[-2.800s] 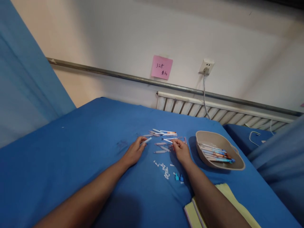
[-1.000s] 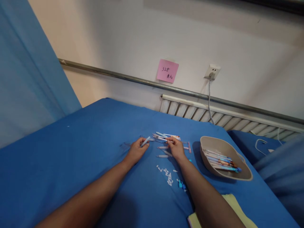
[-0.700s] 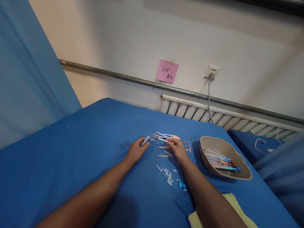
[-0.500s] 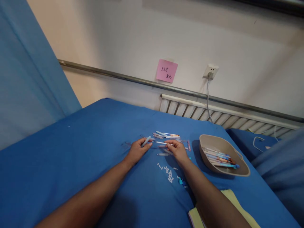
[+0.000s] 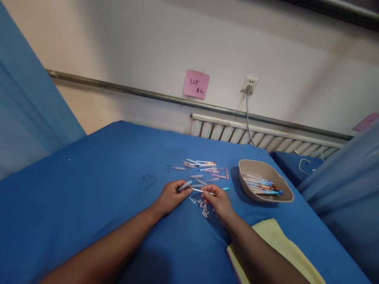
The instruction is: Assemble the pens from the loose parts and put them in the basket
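My left hand is closed around a light blue pen barrel, which tilts up between thumb and fingers. Between finger and thumb, my right hand pinches a thin white pen refill. The refill's left end meets the fingertips of my left hand; whether it enters a pen part is too small to tell. Small white pieces lie in a cluster just below the hands. Beyond them are loose pen barrels and several white refills. A teal piece shows just past my right hand.
A beige basket holding several pens stands to the right on the blue cloth. Yellow cloth lies beside my right forearm. At the back are a radiator, a plugged-in socket and a pink note.
Both hands have come slightly nearer to me. The refill in my right hand now reaches my left fingertips, where a small gap showed before. The view has turned a little to the right.
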{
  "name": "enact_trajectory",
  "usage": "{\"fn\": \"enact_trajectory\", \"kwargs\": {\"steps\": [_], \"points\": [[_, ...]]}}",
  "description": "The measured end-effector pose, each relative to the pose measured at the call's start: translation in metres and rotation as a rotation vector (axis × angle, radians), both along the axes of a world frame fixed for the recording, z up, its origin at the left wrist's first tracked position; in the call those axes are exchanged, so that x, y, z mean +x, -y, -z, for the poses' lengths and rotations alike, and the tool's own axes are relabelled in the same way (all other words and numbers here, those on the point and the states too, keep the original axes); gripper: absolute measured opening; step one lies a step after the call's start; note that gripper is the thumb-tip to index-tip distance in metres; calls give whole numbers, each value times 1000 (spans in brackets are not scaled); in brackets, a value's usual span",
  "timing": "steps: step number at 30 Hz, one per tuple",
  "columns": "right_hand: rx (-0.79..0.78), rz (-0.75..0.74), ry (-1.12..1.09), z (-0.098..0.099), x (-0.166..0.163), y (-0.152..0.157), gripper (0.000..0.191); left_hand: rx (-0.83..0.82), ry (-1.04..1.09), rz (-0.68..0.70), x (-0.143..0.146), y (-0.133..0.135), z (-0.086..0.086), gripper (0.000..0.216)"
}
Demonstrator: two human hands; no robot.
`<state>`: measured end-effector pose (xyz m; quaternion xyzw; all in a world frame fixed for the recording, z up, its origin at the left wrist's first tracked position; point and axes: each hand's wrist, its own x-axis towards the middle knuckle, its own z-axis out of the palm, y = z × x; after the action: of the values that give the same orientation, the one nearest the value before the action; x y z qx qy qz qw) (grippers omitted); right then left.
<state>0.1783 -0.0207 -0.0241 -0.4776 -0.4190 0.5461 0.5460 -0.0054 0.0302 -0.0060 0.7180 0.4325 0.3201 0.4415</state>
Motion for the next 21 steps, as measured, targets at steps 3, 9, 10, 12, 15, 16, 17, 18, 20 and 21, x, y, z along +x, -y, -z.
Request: {"fn": "enact_trajectory", "kwargs": {"steps": [3,9,10,12,15,16,17,18,20,21], "points": [[17,-30,-43,4,4,-2,29,-26,-11,21,0,0,-1,37],[35,-38,-24,6,20,-6,30,22,-2,68,-4,-6,-6,38],[43,-26,-12,5,23,-6,30,39,-6,82,-5,-7,-7,36],[62,-2,11,3,29,-7,30,69,-41,102,-6,-8,-10,35],[82,21,51,1,34,-9,29,115,-123,126,-6,-9,-14,35],[84,25,65,0,35,-9,29,130,-147,138,-6,-9,-15,35],[83,29,77,-1,35,-9,29,145,-170,152,-6,-8,-16,36],[82,34,87,-1,35,-9,30,159,-190,166,-6,-8,-17,37],[78,38,101,-2,33,-9,30,183,-225,186,-5,-7,-18,37],[76,38,107,-2,33,-9,30,195,-239,191,-5,-7,-19,38]]}}
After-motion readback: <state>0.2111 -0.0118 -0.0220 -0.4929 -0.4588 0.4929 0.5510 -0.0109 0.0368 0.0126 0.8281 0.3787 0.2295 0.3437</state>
